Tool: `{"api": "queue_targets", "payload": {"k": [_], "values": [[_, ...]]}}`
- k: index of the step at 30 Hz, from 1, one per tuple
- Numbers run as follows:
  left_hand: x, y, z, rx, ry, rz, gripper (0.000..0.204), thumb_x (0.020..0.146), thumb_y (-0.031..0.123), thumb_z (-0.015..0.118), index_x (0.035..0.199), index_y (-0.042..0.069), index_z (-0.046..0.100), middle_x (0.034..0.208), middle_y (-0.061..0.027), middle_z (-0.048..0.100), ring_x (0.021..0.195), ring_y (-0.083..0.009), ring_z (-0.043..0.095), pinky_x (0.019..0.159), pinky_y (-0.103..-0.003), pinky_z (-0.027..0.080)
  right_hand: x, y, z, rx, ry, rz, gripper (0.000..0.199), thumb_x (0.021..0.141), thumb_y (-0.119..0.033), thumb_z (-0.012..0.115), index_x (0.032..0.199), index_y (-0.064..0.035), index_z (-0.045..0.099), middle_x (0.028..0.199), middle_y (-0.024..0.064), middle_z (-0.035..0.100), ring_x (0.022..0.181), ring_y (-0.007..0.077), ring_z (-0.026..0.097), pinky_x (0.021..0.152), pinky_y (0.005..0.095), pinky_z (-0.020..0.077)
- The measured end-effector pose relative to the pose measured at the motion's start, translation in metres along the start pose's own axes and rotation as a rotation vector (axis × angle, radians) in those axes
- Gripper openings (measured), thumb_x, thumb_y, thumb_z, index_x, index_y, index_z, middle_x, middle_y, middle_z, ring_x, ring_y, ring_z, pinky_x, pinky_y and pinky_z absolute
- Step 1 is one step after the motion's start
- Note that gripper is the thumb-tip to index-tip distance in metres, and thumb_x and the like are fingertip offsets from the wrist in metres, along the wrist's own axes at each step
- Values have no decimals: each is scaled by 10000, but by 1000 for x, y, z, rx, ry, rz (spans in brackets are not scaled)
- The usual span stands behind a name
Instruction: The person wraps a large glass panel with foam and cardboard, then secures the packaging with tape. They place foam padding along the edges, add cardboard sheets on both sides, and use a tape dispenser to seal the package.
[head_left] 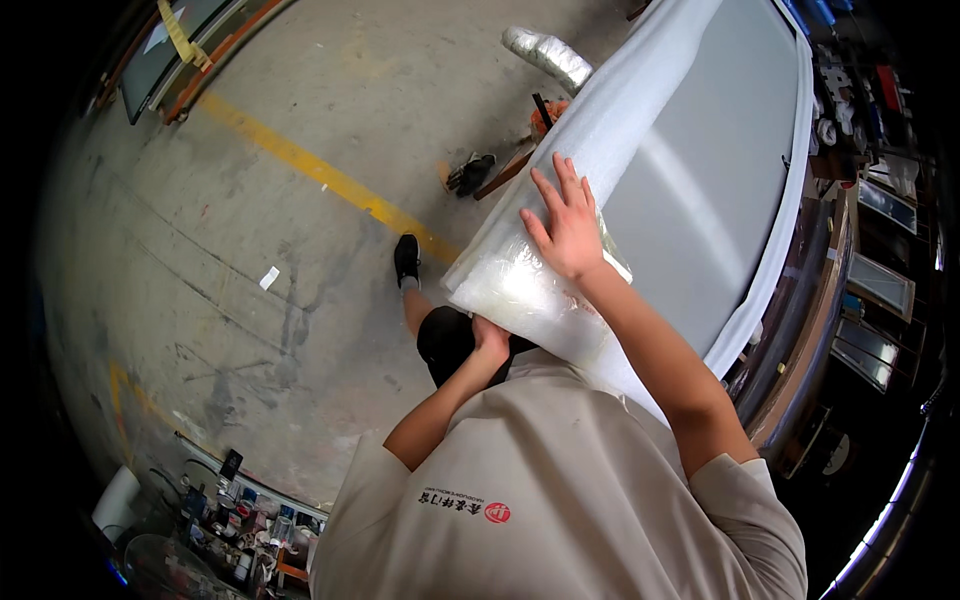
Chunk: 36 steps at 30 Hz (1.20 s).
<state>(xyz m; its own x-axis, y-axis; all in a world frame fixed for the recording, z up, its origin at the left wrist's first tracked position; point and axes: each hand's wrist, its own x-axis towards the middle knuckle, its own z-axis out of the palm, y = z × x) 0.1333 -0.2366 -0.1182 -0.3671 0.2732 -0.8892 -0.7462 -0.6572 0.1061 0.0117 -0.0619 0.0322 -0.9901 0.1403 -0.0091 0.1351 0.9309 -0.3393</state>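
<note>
Along the near left edge of the large grey panel (710, 170), a white foam wrap (590, 150) runs up the panel's side, with clear plastic film (520, 290) bunched over its lower corner. The right hand (565, 225) lies flat on the foam, fingers spread open. The left hand (490, 338) is under the corner of the film, against its underside; whether it grips cannot be told. Below the panel's left edge, on the concrete floor (200, 250), a yellow line (320, 172) runs slantwise, and a pair of dark gloves (470, 173) lies near it.
</note>
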Motion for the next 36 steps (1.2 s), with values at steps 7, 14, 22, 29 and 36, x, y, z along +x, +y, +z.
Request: {"api": "queue_targets", "payload": {"k": [7,14,22,29,36], "values": [[-4,13,19,-191,-590,-109,752,1091,631,374,1627,104,390,1651,-111,441,1493,-315,450,1242,-490,372,-63,44,-13,6,-33,40,830,1000,-408,641,1656,-14,321,1749,236,226,1588,435,292,1291,517,256],[-25,27,39,-159,-668,-174,800,1084,658,368,1660,105,336,1679,-122,400,1528,-331,405,1271,-510,332,-100,49,-23,-50,-86,41,859,1025,-463,613,1656,18,285,1743,229,248,1601,406,272,1305,509,241],[61,28,-43,271,-429,4,690,1113,564,412,1618,94,396,1606,-118,498,1443,-321,513,1166,-499,470,-131,56,-38,78,-64,80,753,1022,-395,620,1616,-3,375,1709,203,336,1543,385,372,1271,513,293],[33,129,-36,1006,-126,-107,512,1121,472,453,1377,54,601,1207,-148,735,993,-273,738,836,-401,620,-142,78,-13,579,350,341,353,1056,-154,607,1367,6,656,1452,183,642,1302,305,634,1109,426,479],[48,303,-106,1672,176,229,429,1066,403,578,1181,20,733,929,-114,801,789,-250,776,679,-374,601,-181,89,-33,694,657,660,268,1038,-142,680,1280,-38,731,1161,105,723,959,244,731,886,345,578]]}}
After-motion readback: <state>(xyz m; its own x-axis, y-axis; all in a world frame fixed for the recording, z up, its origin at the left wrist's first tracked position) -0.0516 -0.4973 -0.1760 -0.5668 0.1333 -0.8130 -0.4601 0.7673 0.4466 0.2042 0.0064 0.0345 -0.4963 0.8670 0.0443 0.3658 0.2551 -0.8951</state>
